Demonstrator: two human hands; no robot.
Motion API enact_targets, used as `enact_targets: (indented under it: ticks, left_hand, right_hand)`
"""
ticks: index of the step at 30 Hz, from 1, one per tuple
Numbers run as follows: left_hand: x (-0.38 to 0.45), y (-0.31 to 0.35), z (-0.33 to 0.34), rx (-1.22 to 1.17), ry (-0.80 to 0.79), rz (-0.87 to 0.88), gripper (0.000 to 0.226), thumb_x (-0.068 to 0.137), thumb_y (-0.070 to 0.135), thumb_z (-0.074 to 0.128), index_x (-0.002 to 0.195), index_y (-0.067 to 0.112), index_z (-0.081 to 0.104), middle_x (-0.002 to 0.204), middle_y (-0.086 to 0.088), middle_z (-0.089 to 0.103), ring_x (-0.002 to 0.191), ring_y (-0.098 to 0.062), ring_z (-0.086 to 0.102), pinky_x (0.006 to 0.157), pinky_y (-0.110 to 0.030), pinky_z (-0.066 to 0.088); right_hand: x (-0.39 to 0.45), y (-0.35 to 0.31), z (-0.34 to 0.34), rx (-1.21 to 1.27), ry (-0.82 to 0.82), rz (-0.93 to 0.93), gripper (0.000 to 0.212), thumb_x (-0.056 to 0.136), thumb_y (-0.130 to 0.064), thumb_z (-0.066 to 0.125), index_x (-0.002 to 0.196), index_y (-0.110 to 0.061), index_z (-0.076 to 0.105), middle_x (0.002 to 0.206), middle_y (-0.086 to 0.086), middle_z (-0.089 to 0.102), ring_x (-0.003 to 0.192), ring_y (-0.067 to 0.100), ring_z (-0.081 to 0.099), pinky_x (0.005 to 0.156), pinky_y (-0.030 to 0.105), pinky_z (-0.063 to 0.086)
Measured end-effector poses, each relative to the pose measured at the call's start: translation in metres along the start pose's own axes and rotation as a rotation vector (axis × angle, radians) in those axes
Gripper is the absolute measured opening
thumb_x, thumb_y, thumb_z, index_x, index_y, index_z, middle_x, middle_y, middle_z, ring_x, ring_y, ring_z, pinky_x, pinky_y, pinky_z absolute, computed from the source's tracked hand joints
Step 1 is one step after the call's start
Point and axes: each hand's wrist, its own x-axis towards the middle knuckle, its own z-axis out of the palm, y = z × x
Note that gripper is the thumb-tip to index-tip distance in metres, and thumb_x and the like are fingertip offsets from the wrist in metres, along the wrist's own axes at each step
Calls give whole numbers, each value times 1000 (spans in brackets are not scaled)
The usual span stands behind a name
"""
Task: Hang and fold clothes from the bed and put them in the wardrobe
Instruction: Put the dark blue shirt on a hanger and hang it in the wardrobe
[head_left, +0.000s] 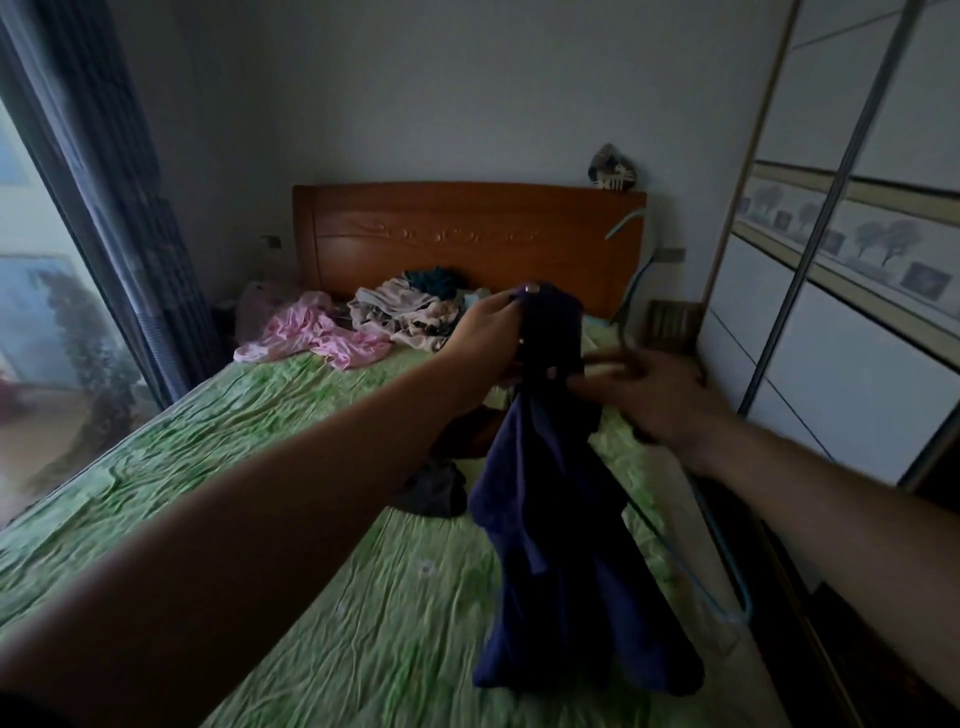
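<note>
View from the head camera over the bed (260, 431), read from left to right. Far left: a window with one drawn curtain (119, 171). Left of centre, near the headboard (467, 234): one pink garment (317, 335) lies crumpled, and just to its right sits one mixed heap of beige and dark-green clothes (410, 306), its separate pieces too tangled to count. Centre: the left hand (491, 338) is closed in a pinch on the top edge of a dark blue garment (566, 519), which hangs free above the green sheet; one small dark item (434, 488) lies on the sheet just behind it. Right of centre: the right hand (660, 395), blurred, reaches toward the blue garment with fingers partly spread; whether it grips cloth or a hanger cannot be told. Two light-blue hangers are countable, one (727, 587) at the lower right bed edge, one (631, 223) against the headboard. Far right: the wardrobe (857, 322), sliding doors shut. Judged progress: early; nothing visibly stored, one garment in hand, at least three lots remaining on the bed.
</note>
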Motion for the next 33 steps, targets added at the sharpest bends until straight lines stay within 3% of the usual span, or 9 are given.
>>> enact_targets:
  ticks: [3,5,9,14,17,21,27,30,33]
  left_hand:
    - [-3,3,-2,34,-15,-16,25,100,24,43,89,13,63,78,-5,63,65,-19,59,61,-27,47]
    - [-5,1,-10,54,-8,-12,23,100,16,42,93,8,62,88,-12,63,78,-24,60,74,-34,48]
    - [-12,7,-32,116,74,-29,23,99,21,43,92,16,64,101,-14,64,99,-28,61,89,-38,48]
    - [-24,13,-58,308,90,6,29,96,31,50,75,18,63,69,-1,58,61,-10,56,62,-23,44]
    - [-29,8,-66,499,98,44,35,97,24,48,63,19,53,54,5,45,40,3,41,42,-12,32]
    - [-38,5,-79,920,-38,-24,33,95,38,52,83,11,68,72,-3,58,64,-11,52,52,-20,37]
    - [-52,2,-48,261,-193,-65,21,95,11,55,116,8,59,90,-9,60,71,-15,57,58,-20,51]
    - [-52,4,-35,20,-134,-97,24,98,12,49,119,10,60,85,-6,63,63,-13,61,53,-20,53]
    - [-54,14,-36,-253,-93,-151,17,97,12,48,100,10,64,83,-8,67,60,-14,66,54,-20,56]
  right_hand:
    - [-3,38,20,-39,-112,16,29,64,-20,82,91,-18,71,81,-6,73,84,15,70,68,19,51]
    - [-5,42,21,-60,-93,35,10,85,-10,69,93,-16,69,57,-13,65,55,-1,63,49,10,43]
    - [-5,33,12,111,-142,132,10,94,-11,57,97,-10,67,50,-5,57,32,3,46,33,15,32]
    - [0,12,-2,88,-82,118,22,96,-20,53,113,-10,63,64,8,37,40,12,27,39,22,17]
    - [-1,-7,-4,29,-3,47,14,97,-12,50,87,-12,61,41,-4,44,27,0,34,30,13,23]
    - [4,-28,-4,-123,55,-78,24,93,-24,60,70,-17,59,36,-12,47,32,-3,42,34,12,28]
    - [9,-30,13,-100,3,-46,12,87,-33,67,87,-21,71,83,4,69,71,19,65,57,23,45]
    - [6,-15,15,-10,-45,-43,16,82,-22,74,96,-15,73,75,0,70,59,12,64,47,17,45]
    - [3,19,13,-113,-202,67,18,77,-21,78,83,-9,65,52,2,44,37,11,36,40,20,24]
